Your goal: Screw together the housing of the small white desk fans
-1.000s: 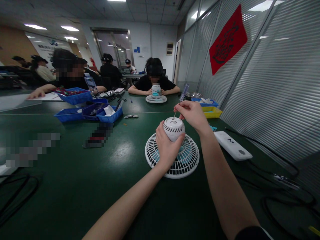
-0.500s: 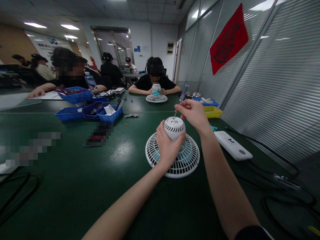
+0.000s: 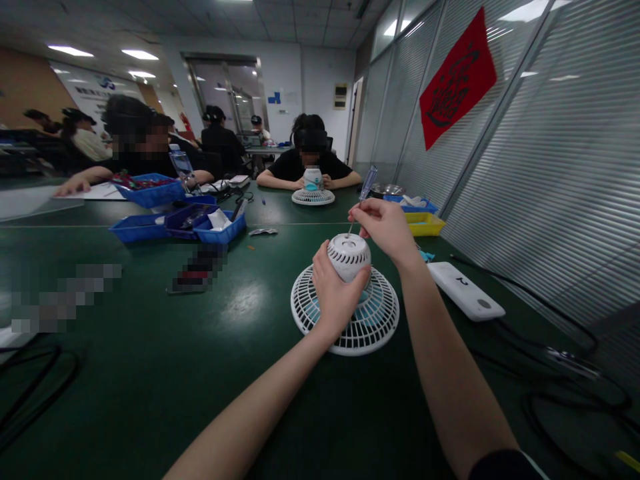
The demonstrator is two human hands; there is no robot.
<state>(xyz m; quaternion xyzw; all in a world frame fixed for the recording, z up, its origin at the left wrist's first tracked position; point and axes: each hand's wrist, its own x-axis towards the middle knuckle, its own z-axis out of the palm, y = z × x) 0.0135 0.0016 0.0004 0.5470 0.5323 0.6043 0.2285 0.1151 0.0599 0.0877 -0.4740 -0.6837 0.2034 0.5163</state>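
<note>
A white fan head (image 3: 349, 257) sits face down on the green table, its round slotted motor housing on top and its wide grille (image 3: 367, 333) beneath. My left hand (image 3: 336, 293) is wrapped around the housing from the left and front. My right hand (image 3: 383, 223) pinches the shaft of a screwdriver (image 3: 369, 181), whose clear bluish handle rises above the fingers. The screwdriver's tip reaches down to the top of the housing, near its back edge. Whether a screw sits under the tip is too small to tell. Pale blue blades show through the grille.
Blue bins (image 3: 223, 230) of parts stand at the left, and a yellow tray (image 3: 425, 225) at the right. A white power bank (image 3: 466, 291) with cables lies beside my right forearm. Across the table, a person (image 3: 310, 150) handles another fan (image 3: 313, 190). A second person sits at the left.
The screwdriver's handle has shifted slightly and shows more clearly above my right hand, whose fingers have moved a little. My left hand and the fan stay in place.
</note>
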